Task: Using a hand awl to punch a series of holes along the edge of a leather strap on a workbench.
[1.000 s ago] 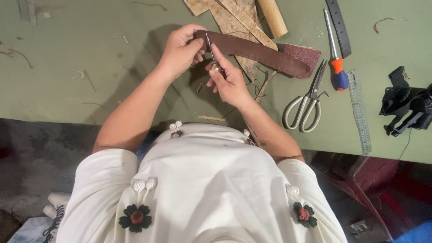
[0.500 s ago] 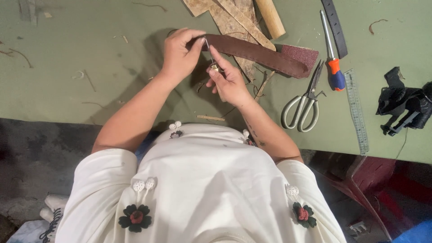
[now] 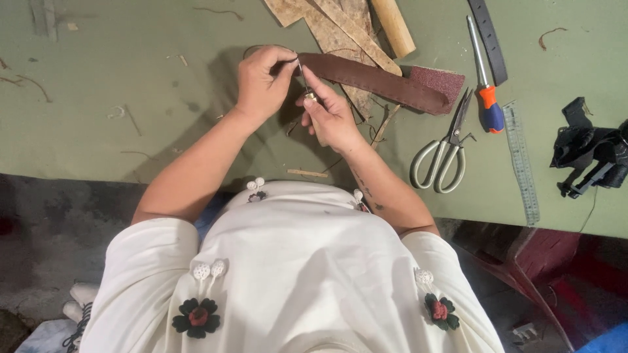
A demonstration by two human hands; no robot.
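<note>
Two hands meet at upper centre of the frame, the left hand pinching the brown leather strap end, the right hand gripping a thin awl whose point could slip into fingertips.

Both forearms stretched forward, left hand curled in a pinch, right hand fisted just beside, fingertips meeting.
</note>
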